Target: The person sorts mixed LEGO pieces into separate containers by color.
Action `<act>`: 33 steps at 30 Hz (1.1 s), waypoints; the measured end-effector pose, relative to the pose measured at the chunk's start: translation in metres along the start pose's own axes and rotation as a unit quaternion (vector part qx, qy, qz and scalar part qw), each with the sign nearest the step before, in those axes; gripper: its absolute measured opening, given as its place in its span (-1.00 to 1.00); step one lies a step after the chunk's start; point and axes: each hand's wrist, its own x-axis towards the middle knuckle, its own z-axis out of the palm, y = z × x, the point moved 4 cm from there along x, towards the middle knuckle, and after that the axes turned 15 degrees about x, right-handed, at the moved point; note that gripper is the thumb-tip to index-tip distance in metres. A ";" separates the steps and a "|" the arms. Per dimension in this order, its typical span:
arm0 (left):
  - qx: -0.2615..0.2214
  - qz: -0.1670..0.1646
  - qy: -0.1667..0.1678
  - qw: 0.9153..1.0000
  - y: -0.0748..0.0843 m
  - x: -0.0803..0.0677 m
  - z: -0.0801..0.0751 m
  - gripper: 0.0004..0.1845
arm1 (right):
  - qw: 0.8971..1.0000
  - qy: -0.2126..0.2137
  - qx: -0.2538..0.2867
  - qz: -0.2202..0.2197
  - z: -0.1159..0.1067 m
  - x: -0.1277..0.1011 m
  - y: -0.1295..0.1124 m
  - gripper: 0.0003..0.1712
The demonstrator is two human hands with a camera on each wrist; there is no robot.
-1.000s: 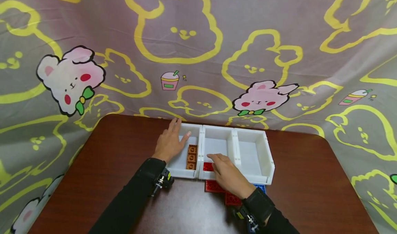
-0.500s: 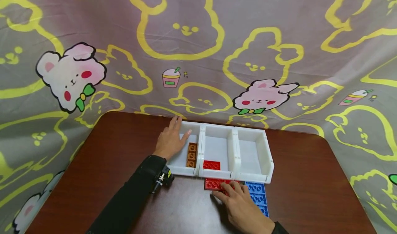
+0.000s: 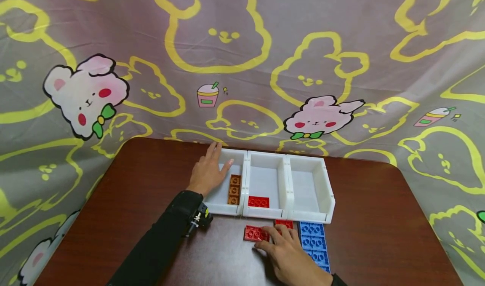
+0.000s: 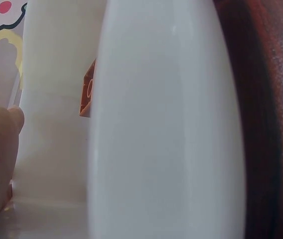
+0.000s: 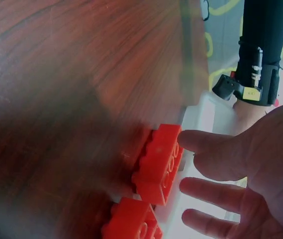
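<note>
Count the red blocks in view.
3 visible: one inside the middle white bin, one at the right hand's fingertips, one beyond that hand, partly covered. The hand may hide more.

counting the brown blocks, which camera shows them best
The head view: it shows the row of brown blocks whole inside the leftmost bin. The left wrist view shows only a piece past a white wall; the right wrist view shows none.

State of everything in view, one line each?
Left hand, fingers extended, over left bin's side wall
Right hand, fingertips at left loose red brick, grip unclear
Left loose red brick, hollow side up
Other loose red brick, partly hidden by right hand
Blue bricks, lined up, hollow side up
Left bin, holding brown bricks
Middle bin, holding one red brick
Right bin, upright, open-topped
</note>
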 end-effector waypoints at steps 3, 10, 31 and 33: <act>0.002 0.002 0.000 1.000 0.000 0.000 0.000 -0.18 | 1.000 0.013 -0.010 -0.013 -0.002 0.002 0.001 -0.67; -0.001 0.005 0.001 1.000 -0.002 -0.002 0.003 -0.19 | 0.999 0.019 -0.022 -0.042 0.000 0.013 0.001 -0.63; 0.004 0.006 0.004 1.000 -0.002 -0.001 0.000 -0.20 | 0.992 0.092 -0.080 -0.043 -0.073 0.086 0.027 -0.72; 0.006 0.009 0.010 1.000 -0.001 0.000 0.000 -0.20 | 0.995 0.076 -0.057 -0.032 -0.071 0.093 0.031 -0.72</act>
